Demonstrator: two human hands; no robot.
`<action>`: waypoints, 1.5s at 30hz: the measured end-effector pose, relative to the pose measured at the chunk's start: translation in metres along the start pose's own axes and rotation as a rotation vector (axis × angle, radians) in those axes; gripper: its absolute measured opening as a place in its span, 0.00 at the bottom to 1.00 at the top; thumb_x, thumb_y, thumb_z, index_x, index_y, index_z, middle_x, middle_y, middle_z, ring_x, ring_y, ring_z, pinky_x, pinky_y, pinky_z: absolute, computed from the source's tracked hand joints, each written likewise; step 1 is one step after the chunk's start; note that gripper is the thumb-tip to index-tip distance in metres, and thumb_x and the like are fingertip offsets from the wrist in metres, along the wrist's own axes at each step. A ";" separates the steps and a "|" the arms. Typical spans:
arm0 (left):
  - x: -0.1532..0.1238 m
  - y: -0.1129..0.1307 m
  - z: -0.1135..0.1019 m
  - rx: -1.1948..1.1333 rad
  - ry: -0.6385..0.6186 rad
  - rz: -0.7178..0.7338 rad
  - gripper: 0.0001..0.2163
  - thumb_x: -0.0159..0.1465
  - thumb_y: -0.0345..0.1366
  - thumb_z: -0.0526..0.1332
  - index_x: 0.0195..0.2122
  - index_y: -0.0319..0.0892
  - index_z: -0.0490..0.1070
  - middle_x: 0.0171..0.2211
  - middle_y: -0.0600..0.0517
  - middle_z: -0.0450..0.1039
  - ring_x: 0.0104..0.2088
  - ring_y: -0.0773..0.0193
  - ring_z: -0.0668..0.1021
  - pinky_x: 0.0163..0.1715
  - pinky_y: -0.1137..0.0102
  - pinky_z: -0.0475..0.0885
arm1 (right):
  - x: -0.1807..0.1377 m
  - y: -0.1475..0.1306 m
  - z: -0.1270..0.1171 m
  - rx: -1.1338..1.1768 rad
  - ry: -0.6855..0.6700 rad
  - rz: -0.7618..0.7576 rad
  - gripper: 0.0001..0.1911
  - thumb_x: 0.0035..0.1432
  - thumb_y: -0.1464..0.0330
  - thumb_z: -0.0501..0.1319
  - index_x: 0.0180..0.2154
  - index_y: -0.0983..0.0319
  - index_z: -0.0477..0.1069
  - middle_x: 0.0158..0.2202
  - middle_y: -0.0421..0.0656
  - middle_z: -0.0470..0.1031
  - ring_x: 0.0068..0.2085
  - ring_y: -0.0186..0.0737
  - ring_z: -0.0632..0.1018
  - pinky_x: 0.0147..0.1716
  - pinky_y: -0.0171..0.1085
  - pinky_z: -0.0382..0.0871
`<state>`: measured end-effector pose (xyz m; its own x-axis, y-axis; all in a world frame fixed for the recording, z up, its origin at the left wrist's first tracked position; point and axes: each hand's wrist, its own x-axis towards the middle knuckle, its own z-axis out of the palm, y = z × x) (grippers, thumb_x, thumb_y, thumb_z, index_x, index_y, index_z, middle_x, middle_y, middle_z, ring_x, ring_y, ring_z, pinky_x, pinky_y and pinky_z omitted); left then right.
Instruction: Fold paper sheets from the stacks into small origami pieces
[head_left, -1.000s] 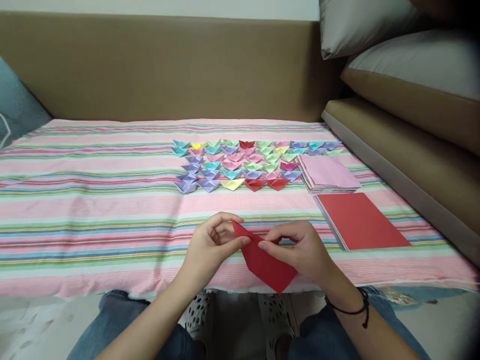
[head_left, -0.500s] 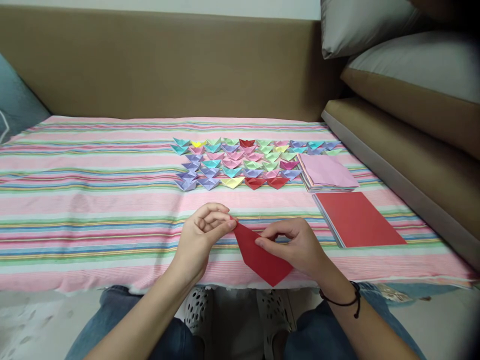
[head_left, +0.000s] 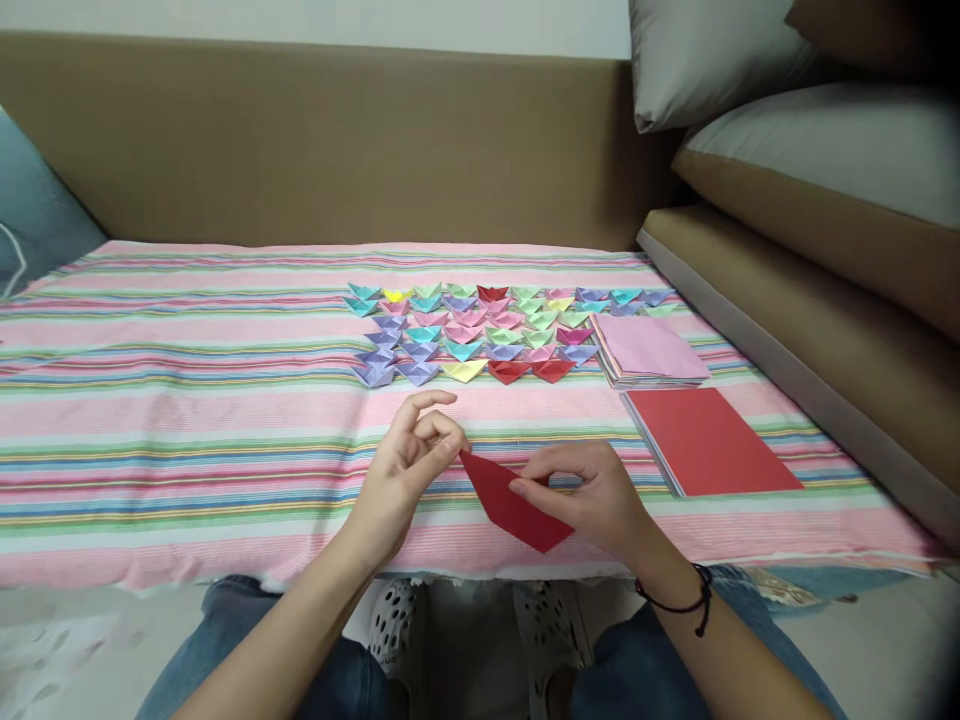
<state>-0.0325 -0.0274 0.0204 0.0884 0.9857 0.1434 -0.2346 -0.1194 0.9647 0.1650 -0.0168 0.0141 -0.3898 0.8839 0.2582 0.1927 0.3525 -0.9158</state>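
A folded piece of red paper (head_left: 517,505) is held up between my two hands over the front of the striped cloth. My left hand (head_left: 416,450) pinches its pointed left corner between thumb and a finger, with the index finger lifted away. On the other side, my right hand (head_left: 585,490) grips the upper right edge between thumb and curled fingers, which hide that end of the sheet. The paper tilts, one corner hanging down toward the cloth's front edge. Beyond my hands, small folded paper boats (head_left: 465,370) in several colours stand in rows.
Right of the boats lies a stack of pink-topped paper (head_left: 652,350), with a red-topped stack (head_left: 712,440) nearer me. Brown and grey cushions (head_left: 795,300) are piled along the right side. The striped cloth (head_left: 187,450) covers the seat before a brown backrest (head_left: 322,150).
The red paper has tilted, its lower corner rising a little. My left index finger has lifted off. The camera view has shifted slightly, while both hands keep hold of the paper.
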 end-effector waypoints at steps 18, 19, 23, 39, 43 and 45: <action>-0.013 0.008 -0.007 1.075 -0.012 1.008 0.10 0.56 0.23 0.63 0.34 0.44 0.74 0.29 0.52 0.76 0.34 0.61 0.77 0.34 0.65 0.73 | -0.002 0.003 0.002 0.173 0.248 0.084 0.10 0.56 0.62 0.63 0.38 0.58 0.76 0.40 0.45 0.79 0.44 0.42 0.77 0.44 0.40 0.71; -0.014 0.008 -0.009 1.135 -0.043 1.088 0.10 0.55 0.22 0.63 0.34 0.45 0.74 0.30 0.52 0.77 0.35 0.60 0.77 0.36 0.63 0.74 | -0.003 0.003 0.003 0.277 0.177 0.177 0.12 0.57 0.60 0.61 0.37 0.59 0.77 0.37 0.45 0.79 0.41 0.41 0.78 0.40 0.39 0.73; -0.020 -0.001 -0.010 1.267 -0.213 1.206 0.10 0.57 0.21 0.61 0.32 0.45 0.73 0.34 0.51 0.78 0.40 0.59 0.78 0.44 0.58 0.73 | -0.004 0.006 0.010 0.633 -0.121 0.463 0.18 0.57 0.54 0.59 0.36 0.63 0.76 0.30 0.45 0.78 0.30 0.36 0.78 0.32 0.36 0.72; -0.031 -0.037 -0.001 1.280 -0.419 1.008 0.10 0.62 0.23 0.56 0.38 0.43 0.72 0.36 0.48 0.79 0.41 0.58 0.79 0.43 0.60 0.73 | 0.004 0.032 0.019 0.491 0.060 0.555 0.14 0.38 0.62 0.72 0.24 0.64 0.75 0.22 0.38 0.74 0.25 0.32 0.73 0.27 0.33 0.68; -0.035 -0.055 0.002 1.422 -0.329 0.968 0.10 0.62 0.28 0.58 0.45 0.39 0.71 0.43 0.45 0.77 0.47 0.53 0.77 0.49 0.58 0.71 | 0.005 0.042 0.015 0.263 0.122 0.449 0.11 0.42 0.63 0.69 0.26 0.65 0.76 0.25 0.43 0.78 0.28 0.38 0.77 0.29 0.37 0.72; -0.039 -0.064 0.004 1.459 -0.316 0.869 0.15 0.63 0.34 0.57 0.50 0.36 0.69 0.49 0.41 0.73 0.52 0.49 0.73 0.53 0.56 0.68 | 0.004 0.045 0.014 0.130 0.150 0.407 0.10 0.44 0.64 0.68 0.27 0.64 0.76 0.27 0.45 0.79 0.30 0.42 0.79 0.31 0.39 0.73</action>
<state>-0.0170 -0.0583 -0.0456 0.6349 0.5414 0.5512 0.6725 -0.7384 -0.0494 0.1594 -0.0015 -0.0303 -0.1697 0.9806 -0.0977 0.1848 -0.0657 -0.9806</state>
